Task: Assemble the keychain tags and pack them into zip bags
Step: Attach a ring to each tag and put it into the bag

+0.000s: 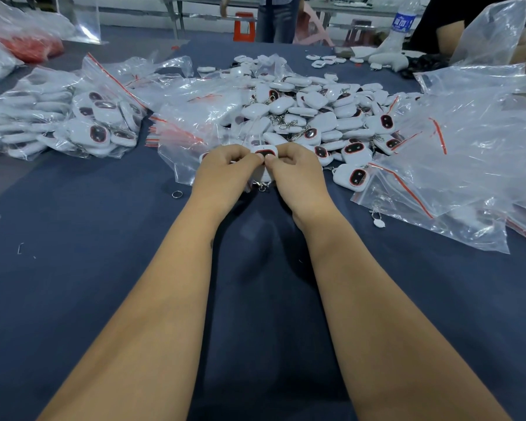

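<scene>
Keychain tag [264, 153], white with a dark red-rimmed oval window, was held at the near edge of the loose tag pile [316, 113], above the dark blue desk [88, 268].

Head view: the left hand [225, 171] and the right hand [298, 174] were drawn together, fingers curled, each pinching one side of the tag between thumb and fingertips; the thumbs nearly met just below the window. The tag lay centred between the two hands, neither nearer than the other. Its long axis ran side to side, from hand to hand. A metal clasp and chain [262, 186] hung below the hands, close to the desk; whether it was already joined to this tag could not be told. A loose split ring [177, 194] lay on the desk just left of the left wrist. Empty zip bags [422, 177] with red seals lay to the right, nearer the right hand; filled bags [73, 117] lay well apart to the left. Judged from this, assembly was in hand and bagging not yet begun.
</scene>
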